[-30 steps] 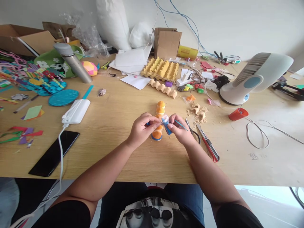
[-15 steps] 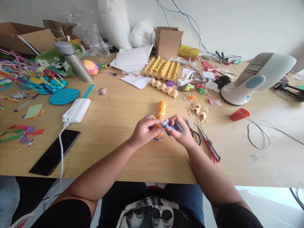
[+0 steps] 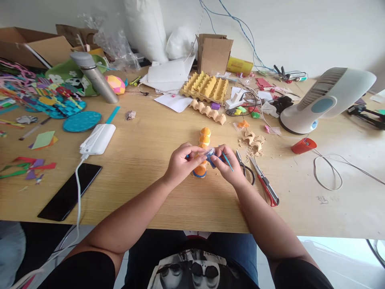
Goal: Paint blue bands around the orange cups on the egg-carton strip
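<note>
Between my hands is a small clear plastic packet with blue clay-like material (image 3: 213,157). My left hand (image 3: 180,165) pinches the packet's left side, and a bit of blue shows by its fingers. My right hand (image 3: 230,168) is closed on the other side, with a thin light-blue stick (image 3: 227,161) tucked in the same grip. Behind and under the fingers lies a bumpy strip (image 3: 205,139) covered in orange, with blue along its near end; my hands hide its middle. Scissors (image 3: 248,168) and a red utility knife (image 3: 266,185) rest beside my right hand.
A yellow egg tray (image 3: 206,88) and a cut carton strip (image 3: 208,112) lie farther back. Carton scraps (image 3: 253,140), a red cup (image 3: 303,145) and a white fan (image 3: 323,100) are on the right. Leftward are a phone (image 3: 70,192), a power bank (image 3: 98,138) and a bottle (image 3: 94,78).
The fingers have shifted slightly around the blue packet, and its plastic is turned a little differently. The light-blue stick has tilted more upright. Nothing has been let go.
</note>
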{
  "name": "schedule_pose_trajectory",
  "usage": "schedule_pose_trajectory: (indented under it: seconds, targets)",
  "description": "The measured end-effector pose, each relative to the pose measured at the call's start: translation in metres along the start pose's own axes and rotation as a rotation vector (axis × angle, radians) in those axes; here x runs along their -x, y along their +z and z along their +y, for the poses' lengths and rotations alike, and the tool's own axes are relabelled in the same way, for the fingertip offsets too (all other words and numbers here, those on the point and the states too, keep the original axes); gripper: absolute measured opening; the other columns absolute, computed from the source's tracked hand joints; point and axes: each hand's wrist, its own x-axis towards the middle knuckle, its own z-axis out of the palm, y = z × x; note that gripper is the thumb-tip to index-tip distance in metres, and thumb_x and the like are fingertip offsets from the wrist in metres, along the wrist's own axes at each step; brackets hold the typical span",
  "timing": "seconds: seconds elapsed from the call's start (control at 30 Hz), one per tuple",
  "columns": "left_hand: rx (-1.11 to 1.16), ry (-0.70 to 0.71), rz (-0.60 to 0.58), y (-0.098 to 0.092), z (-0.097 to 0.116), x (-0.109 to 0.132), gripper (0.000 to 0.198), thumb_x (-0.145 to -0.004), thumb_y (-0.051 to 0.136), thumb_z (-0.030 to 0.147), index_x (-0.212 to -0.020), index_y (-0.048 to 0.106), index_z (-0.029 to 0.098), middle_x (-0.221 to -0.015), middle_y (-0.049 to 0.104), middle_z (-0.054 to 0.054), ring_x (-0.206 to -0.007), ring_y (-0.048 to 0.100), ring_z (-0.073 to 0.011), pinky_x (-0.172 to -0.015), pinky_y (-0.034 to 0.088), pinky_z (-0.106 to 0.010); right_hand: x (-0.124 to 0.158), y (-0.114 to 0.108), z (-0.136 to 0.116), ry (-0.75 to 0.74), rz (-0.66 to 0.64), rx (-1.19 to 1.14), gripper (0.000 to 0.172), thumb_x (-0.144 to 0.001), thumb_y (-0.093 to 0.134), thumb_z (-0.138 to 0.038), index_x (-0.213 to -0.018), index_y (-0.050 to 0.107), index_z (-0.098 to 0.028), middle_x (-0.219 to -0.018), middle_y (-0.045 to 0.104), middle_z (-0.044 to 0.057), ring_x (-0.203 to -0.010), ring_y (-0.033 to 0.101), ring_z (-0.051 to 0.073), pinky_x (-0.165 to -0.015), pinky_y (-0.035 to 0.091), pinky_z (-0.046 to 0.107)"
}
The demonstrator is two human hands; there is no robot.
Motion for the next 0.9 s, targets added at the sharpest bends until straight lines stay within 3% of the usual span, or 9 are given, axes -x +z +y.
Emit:
schedule_pose_trajectory:
  seconds: [0.13, 0.33, 0.43, 0.53, 0.67, 0.9]
  targets:
    - [0.019, -0.068, -0.058, -0.001, 0.0017, -0.0005, 0.02, -0.086, 0.087, 0.043, -0.084, 0.082, 0.024, -0.073, 0.053, 0.002, -0.067, 0.05, -0.0124, -0.063, 0.043, -0.028, 0.0023, 0.0018, -0.0021, 0.027, -0.01, 0.002, 0.048, -0.094, 0.078, -0.061, -0.087, 0.045, -0.026, -0.084, 0.051, -0.004, -0.07, 0.045, 0.013, -0.064, 0.039, 0.029]
    - [0.022, -0.11, -0.197, 0.0016, 0.0058, -0.0003, 0.026, -0.092, 0.081, 0.047, -0.082, 0.082, 0.023, -0.071, 0.054, 0.002, -0.066, 0.052, -0.0126, -0.062, 0.043, -0.028, 0.0032, 0.0011, 0.0, 0.045, -0.013, 0.028, 0.049, -0.091, 0.081, -0.061, -0.088, 0.047, -0.026, -0.085, 0.052, -0.003, -0.074, 0.046, 0.014, -0.068, 0.042, 0.03]
    - [0.024, -0.066, -0.112, 0.0023, 0.0046, 0.001, 0.019, -0.092, 0.082, 0.042, -0.093, 0.08, 0.024, -0.072, 0.051, 0.003, -0.066, 0.05, -0.0118, -0.064, 0.043, -0.027, 0.0017, 0.001, 0.0028, 0.085, 0.016, -0.042, 0.051, -0.088, 0.084, -0.061, -0.087, 0.046, -0.027, -0.082, 0.052, -0.004, -0.071, 0.046, 0.014, -0.064, 0.042, 0.028]
    - [0.066, -0.105, -0.013, 0.0011, 0.0018, 0.0016, 0.028, -0.089, 0.084, 0.038, -0.11, 0.071, 0.025, -0.073, 0.046, 0.007, -0.065, 0.047, -0.0109, -0.066, 0.043, -0.025, 0.0008, 0.0013, 0.0038, 0.117, 0.063, -0.139, 0.052, -0.09, 0.082, -0.062, -0.087, 0.044, -0.028, -0.078, 0.052, -0.005, -0.066, 0.047, 0.014, -0.059, 0.042, 0.028]
    - [0.039, -0.179, -0.154, -0.0008, 0.0023, 0.0013, 0.025, -0.093, 0.078, 0.044, -0.099, 0.065, 0.023, -0.07, 0.049, 0.007, -0.064, 0.049, -0.0118, -0.064, 0.042, -0.026, 0.002, 0.0018, 0.0017, 0.059, 0.063, -0.152, 0.049, -0.092, 0.084, -0.055, -0.09, 0.043, -0.028, -0.093, 0.065, -0.001, -0.08, 0.059, 0.016, -0.068, 0.048, 0.03]
    - [-0.256, -0.032, -0.258, -0.0027, 0.0078, 0.0015, 0.029, -0.103, 0.063, 0.041, -0.082, 0.057, 0.022, -0.072, 0.06, 0.003, -0.064, 0.051, -0.0124, -0.062, 0.037, -0.028, 0.0047, 0.0073, -0.002, 0.028, 0.05, -0.079, 0.047, -0.095, 0.081, -0.052, -0.085, 0.043, -0.027, -0.088, 0.069, -0.001, -0.079, 0.06, 0.016, -0.071, 0.047, 0.032]
